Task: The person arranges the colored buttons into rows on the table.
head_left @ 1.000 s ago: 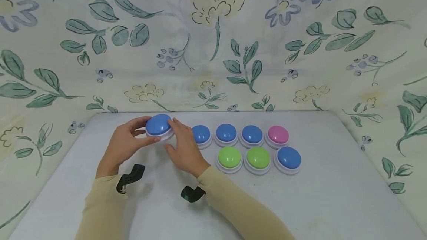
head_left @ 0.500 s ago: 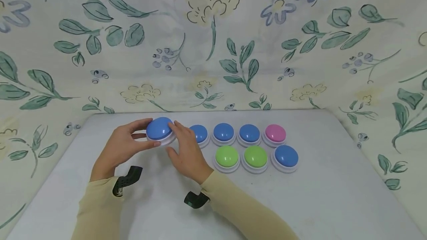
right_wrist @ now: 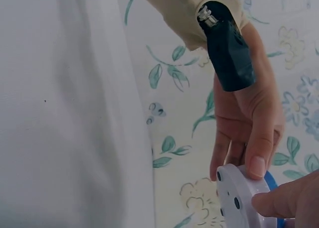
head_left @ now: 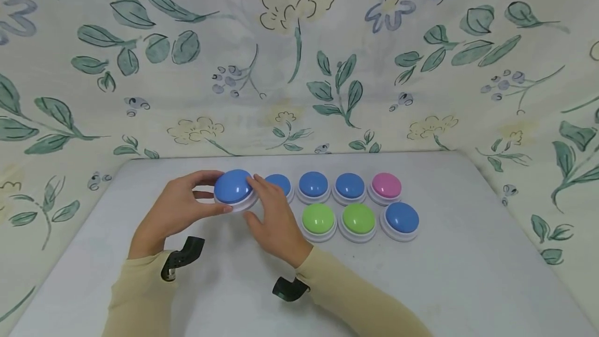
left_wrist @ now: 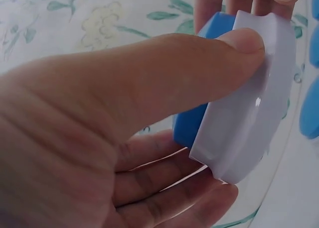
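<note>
A blue domed push button [head_left: 233, 186] with a white round base is raised off the table, tilted. My left hand [head_left: 173, 209] grips it from the left; in the left wrist view the thumb [left_wrist: 241, 44] lies along the base and the fingers are behind it. My right hand [head_left: 278, 222] holds its right side, fingertips at the dome's edge and thumb by the base. In the right wrist view, the white underside [right_wrist: 232, 203] shows dark round spots, and part of the right thumb [right_wrist: 279, 200] is on the rim.
Right of the hands, more buttons stand in two rows: blue ones [head_left: 313, 185] and a pink one [head_left: 386, 186] behind, green ones [head_left: 318, 219] and a blue one [head_left: 402, 218] in front. They rest on a white table [head_left: 458, 274]. Floral cloth [head_left: 281, 66] hangs behind.
Both hands have moved slightly right and nearer to me, carrying the blue push button along with them. The buttons on the table have kept their places.
</note>
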Available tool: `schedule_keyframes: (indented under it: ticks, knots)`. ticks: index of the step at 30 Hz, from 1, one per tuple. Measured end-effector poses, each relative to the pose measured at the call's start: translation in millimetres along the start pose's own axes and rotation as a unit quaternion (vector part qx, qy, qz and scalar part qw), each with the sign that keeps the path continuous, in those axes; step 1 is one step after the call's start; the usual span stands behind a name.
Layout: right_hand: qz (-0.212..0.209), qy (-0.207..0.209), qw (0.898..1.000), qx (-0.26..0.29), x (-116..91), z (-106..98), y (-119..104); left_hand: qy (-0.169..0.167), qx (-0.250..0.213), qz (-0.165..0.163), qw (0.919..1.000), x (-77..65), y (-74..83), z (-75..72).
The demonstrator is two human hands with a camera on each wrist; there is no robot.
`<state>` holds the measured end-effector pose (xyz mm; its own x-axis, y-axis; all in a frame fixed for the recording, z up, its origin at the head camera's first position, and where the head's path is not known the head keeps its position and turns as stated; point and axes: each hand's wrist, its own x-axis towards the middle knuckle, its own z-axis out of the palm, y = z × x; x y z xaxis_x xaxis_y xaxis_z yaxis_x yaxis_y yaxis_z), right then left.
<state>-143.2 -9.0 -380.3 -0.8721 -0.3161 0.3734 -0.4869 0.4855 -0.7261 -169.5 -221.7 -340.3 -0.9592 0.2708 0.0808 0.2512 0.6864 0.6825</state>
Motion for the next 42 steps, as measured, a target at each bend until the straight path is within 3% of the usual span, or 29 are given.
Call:
schedule_keyframes:
  ticks: [11,27,34,42]
  knots:
    - [0.001,-0.009,1.000,-0.014,-16,-6,10,-0.020,0.017,0.027,0.9993,0.2,7.8,13.0]
    - [0.027,-0.045,0.999,-0.005,-37,-9,26,-0.060,0.043,-0.018,0.9971,1.8,17.9,39.7]
    - [0.044,-0.053,0.998,0.013,-41,-5,32,-0.073,0.056,-0.029,0.9953,3.8,12.8,54.5]
    - [0.066,-0.051,0.995,0.052,-46,3,39,-0.036,0.071,-0.001,0.9968,-1.9,2.1,78.6]
